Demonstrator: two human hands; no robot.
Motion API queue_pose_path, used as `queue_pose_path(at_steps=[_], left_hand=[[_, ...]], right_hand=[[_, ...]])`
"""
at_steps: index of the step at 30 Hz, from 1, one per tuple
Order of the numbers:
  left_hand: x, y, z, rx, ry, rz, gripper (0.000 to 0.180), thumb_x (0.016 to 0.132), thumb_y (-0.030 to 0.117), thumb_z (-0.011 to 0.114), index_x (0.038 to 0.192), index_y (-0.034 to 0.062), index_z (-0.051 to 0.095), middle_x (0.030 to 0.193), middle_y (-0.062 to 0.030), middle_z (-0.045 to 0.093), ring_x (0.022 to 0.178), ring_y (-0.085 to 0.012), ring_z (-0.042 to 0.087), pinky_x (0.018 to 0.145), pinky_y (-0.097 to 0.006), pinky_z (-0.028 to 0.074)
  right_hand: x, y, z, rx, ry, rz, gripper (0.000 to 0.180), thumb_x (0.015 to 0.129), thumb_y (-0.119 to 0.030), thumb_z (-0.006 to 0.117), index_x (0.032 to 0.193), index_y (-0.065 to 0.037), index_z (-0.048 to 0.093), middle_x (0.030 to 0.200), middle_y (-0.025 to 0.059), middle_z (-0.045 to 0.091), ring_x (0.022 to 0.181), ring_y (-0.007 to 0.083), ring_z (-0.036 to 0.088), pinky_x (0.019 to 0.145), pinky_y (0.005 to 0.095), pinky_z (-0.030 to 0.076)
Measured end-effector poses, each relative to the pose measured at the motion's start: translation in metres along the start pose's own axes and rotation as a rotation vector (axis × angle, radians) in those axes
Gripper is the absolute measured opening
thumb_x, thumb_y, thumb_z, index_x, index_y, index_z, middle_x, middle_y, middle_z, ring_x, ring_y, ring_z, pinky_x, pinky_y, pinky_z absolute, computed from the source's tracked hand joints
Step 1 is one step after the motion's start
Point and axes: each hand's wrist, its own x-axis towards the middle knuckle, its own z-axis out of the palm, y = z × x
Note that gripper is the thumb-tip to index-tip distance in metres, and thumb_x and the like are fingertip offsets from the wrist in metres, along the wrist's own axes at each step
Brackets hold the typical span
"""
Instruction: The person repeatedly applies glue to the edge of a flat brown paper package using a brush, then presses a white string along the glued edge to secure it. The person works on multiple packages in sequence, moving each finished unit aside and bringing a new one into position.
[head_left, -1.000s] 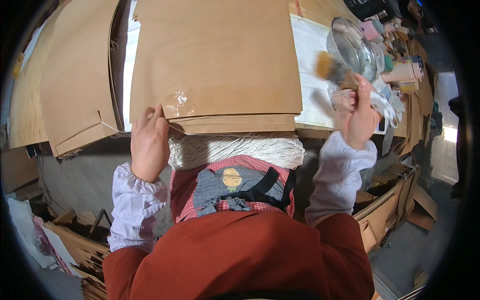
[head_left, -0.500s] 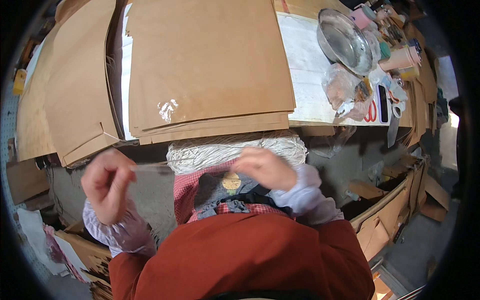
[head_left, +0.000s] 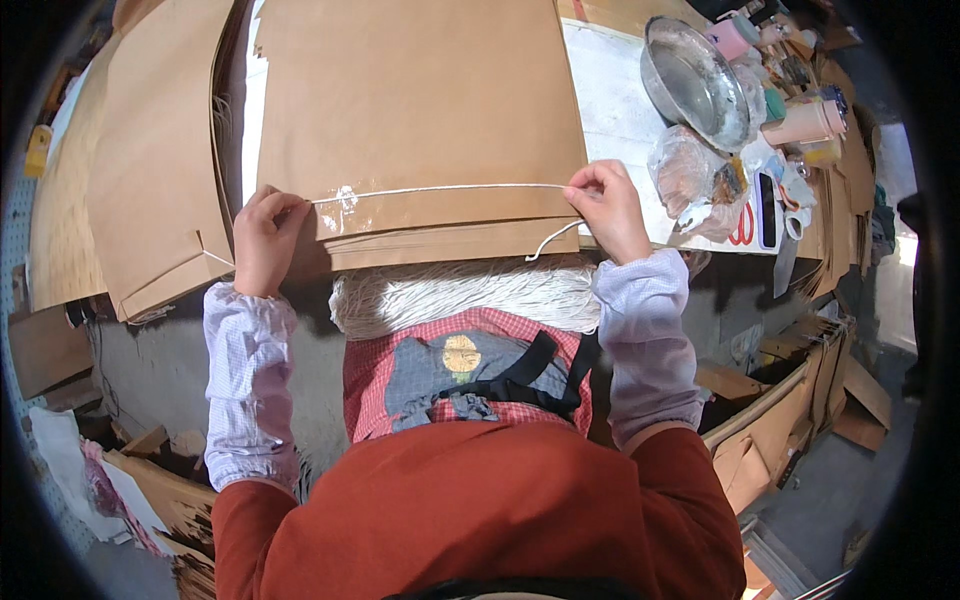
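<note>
A single white cord (head_left: 430,188) is stretched taut between my hands, across the lower part of a stack of brown paper sheets (head_left: 420,110). My left hand (head_left: 268,238) pinches one end at the stack's left edge. At the right edge my right hand (head_left: 610,208) pinches the cord, and its loose tail hangs down over the sheets' front edges. Beneath the cord's left part is a shiny wet-looking patch (head_left: 345,200). A thick bundle of white cords (head_left: 465,295) lies along the table's front edge, above my checked apron (head_left: 370,380).
Another brown paper stack (head_left: 155,160) lies at left, with a cord at its lower corner. At right are a metal basin (head_left: 697,85), a plastic bag (head_left: 685,170), red-handled scissors (head_left: 742,225), a phone (head_left: 767,210) and bottles. Cardboard boxes (head_left: 760,430) stand below at right.
Both hands have moved forward from above my lap to over the paper stack, spreading apart. The cord now runs straight between them across the sheets.
</note>
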Motion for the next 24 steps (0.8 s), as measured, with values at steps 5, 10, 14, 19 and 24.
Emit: queue_pose_path(at_steps=[5,10,14,19,24], left_hand=[[-0.002,0.014,-0.004,0.427,0.203,0.341,0.019,0.074,0.001,0.07,0.092,0.0041,0.063,0.091,-0.0095,0.06,0.082,-0.029,0.059,0.072,-0.037,0.046],[-0.007,0.016,0.0,0.145,-0.004,0.287,0.029,0.076,-0.004,0.062,0.104,0.0044,0.064,0.098,-0.0123,0.061,0.087,-0.0309,0.06,0.075,-0.039,0.048],[-0.011,0.012,-0.007,0.093,-0.174,0.365,0.026,0.082,-0.003,0.059,0.107,0.003,0.066,0.102,-0.0132,0.061,0.094,-0.0314,0.059,0.078,-0.038,0.05],[0.007,0.016,-0.027,-0.085,-0.355,0.252,0.033,0.075,0.014,0.076,0.105,0.0009,0.07,0.1,-0.0111,0.063,0.093,-0.0289,0.06,0.082,-0.035,0.05],[0.012,0.018,-0.005,0.01,-0.121,-0.013,0.015,0.079,0.012,0.072,0.084,-0.0009,0.066,0.08,-0.0135,0.062,0.071,-0.0332,0.062,0.064,-0.041,0.05]], right_hand=[[-0.006,-0.008,-0.017,0.753,-0.288,0.347,0.018,0.079,0.0,0.071,0.08,-0.005,0.054,0.074,-0.0017,0.053,0.073,0.0096,0.056,0.062,0.0222,0.045],[-0.007,-0.02,0.001,0.225,0.012,0.293,0.025,0.074,0.0,0.073,0.091,-0.004,0.055,0.079,0.001,0.058,0.078,0.0126,0.058,0.067,0.0254,0.047],[-0.01,-0.023,0.009,-0.385,0.292,-0.475,0.032,0.069,0.0,0.074,0.099,-0.003,0.065,0.088,0.0059,0.065,0.087,0.0242,0.062,0.075,0.0334,0.051],[0.001,-0.029,0.008,-0.086,-0.068,-0.374,0.013,0.075,-0.002,0.073,0.088,-0.001,0.071,0.085,0.0079,0.066,0.077,0.0231,0.062,0.068,0.0311,0.05],[0.008,-0.027,0.026,-0.101,0.055,-0.064,0.013,0.08,-0.01,0.075,0.079,0.0,0.067,0.074,0.01,0.061,0.064,0.0217,0.058,0.061,0.0314,0.047]])
